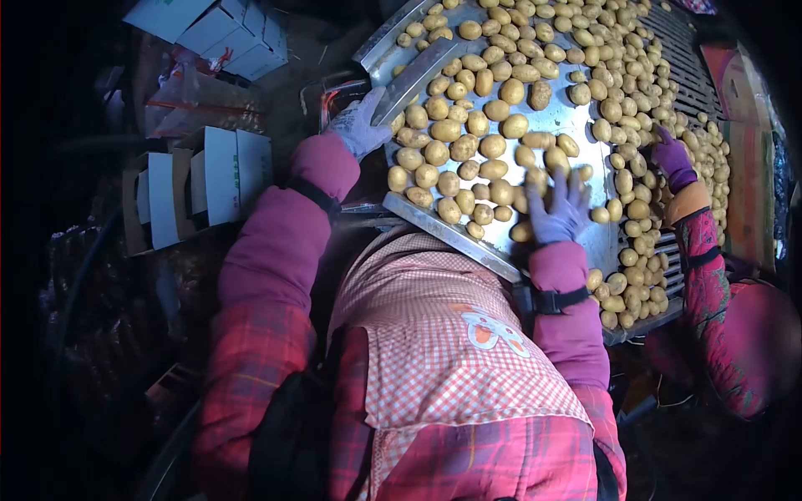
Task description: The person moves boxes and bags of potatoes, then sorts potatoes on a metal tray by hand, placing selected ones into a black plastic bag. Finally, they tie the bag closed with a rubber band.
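Note:
My left hand, in a pale grey-purple glove, is closed around the lower end of a metal flap at the left side of a metal sorting tray. My right hand, gloved alike, lies over the tray with its fingers spread. Its fingertips touch a few potatoes near the tray's front edge. Many loose yellow potatoes are scattered over the tray between my two hands. Some sit against the raised front rim.
On the right, a co-worker's purple-gloved hand reaches into more potatoes on a slatted rack. White cartons stand at left, with more cartons behind. A plastic bag lies between them.

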The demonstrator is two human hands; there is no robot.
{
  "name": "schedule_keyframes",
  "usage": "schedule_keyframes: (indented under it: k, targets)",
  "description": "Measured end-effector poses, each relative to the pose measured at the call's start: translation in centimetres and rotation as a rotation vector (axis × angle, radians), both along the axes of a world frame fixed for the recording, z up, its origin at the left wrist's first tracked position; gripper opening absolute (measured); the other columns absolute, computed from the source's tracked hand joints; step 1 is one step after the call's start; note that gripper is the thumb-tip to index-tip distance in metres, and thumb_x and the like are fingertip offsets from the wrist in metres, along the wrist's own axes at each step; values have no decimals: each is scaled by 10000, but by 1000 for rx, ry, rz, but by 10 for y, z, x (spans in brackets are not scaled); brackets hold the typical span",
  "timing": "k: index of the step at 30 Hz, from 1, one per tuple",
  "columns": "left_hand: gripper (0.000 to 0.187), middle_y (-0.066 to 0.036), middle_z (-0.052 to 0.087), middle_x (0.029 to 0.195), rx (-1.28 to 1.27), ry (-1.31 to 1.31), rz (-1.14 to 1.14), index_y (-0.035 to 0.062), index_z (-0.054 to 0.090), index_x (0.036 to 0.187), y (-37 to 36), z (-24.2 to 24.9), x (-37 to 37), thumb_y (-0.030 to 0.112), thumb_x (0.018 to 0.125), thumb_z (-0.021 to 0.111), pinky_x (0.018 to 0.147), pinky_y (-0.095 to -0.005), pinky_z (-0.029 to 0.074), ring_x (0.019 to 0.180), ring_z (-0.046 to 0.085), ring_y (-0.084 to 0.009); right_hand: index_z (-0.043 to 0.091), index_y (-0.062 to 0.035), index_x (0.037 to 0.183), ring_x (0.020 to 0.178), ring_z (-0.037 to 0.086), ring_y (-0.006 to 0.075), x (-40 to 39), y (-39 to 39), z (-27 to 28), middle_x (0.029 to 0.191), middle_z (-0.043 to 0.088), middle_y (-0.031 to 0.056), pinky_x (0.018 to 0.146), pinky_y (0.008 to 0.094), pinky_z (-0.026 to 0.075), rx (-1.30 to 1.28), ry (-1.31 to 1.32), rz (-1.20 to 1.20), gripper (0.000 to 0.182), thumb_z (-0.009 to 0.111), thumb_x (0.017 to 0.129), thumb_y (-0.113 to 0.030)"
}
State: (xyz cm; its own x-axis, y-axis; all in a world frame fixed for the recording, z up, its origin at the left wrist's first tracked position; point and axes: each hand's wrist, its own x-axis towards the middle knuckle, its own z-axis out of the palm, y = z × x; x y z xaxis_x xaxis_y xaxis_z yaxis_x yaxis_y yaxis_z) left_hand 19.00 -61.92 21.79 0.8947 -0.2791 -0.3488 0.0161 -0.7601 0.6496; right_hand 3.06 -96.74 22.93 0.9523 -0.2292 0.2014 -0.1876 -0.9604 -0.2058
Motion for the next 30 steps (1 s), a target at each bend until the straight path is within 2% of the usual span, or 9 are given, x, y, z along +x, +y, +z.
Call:
schedule_keyframes:
  k: [3,6,9,11,13,18,22,27,30]
  targets:
    - [855,-229,468,1343,44,-84,-27,53,310,1439,-1,-1,-1,199,690,696,1029,-369,380,1229,476,-339,550,-74,1247,1227,432,406,5,33,16,1321,470,227,1023,453,375,447,-69,203,546,691,786,-330]
    - [847,-228,464,1353,55,-90,-66,39,313,1434,4,-3,-3,200,698,698,1030,-373,381,1237,470,-346,530,-73,1284,1245,427,369,-36,0,50,1334,456,229,1033,425,366,861,133,-52,500,676,822,-196]
    - [841,-233,483,1328,40,-152,-96,51,319,1435,-1,-5,-6,210,702,701,1023,-384,388,1228,478,-345,463,-7,1330,1134,506,347,-120,-77,62,1297,461,239,982,389,421,551,136,-301,553,660,843,-182]
    - [837,-239,496,1302,81,-124,-44,64,328,1434,-6,9,-12,211,701,706,1016,-395,396,1208,493,-347,453,-29,1344,1157,486,366,-154,-93,48,1305,458,237,987,418,413,465,244,-290,636,697,806,-262]
    - [835,-240,515,1268,54,-145,-27,73,338,1430,-6,3,-15,212,697,712,1006,-395,406,1184,509,-349,442,-57,1361,1186,455,392,-166,-89,39,1308,458,233,992,456,400,-41,360,-37,744,732,746,-360]
    - [791,-210,538,1230,40,-163,124,79,388,1402,-11,7,-24,178,690,719,990,-377,419,1146,535,-316,420,-72,1372,1172,474,402,-103,-73,39,1290,467,241,985,465,400,199,464,15,820,721,716,-460]
    - [783,-187,562,1196,-64,-250,144,91,403,1393,11,-19,-30,174,685,727,969,-374,434,1093,567,-289,354,-30,1406,927,562,340,-67,-38,33,1084,533,204,800,439,467,235,475,133,999,777,636,-506]
    - [825,-197,555,1246,155,-306,200,148,372,1411,24,10,-19,369,689,704,967,-424,438,1153,542,-341,156,-26,1475,1220,474,363,-2,-11,16,1318,441,252,1016,409,408,684,481,178,1189,853,579,-380]
    - [818,-199,552,1256,130,-249,179,152,376,1407,37,1,2,373,691,706,959,-433,444,1147,546,-342,133,-10,1473,1236,456,384,25,4,15,1319,434,279,1007,423,409,550,518,257,1225,841,577,-455]
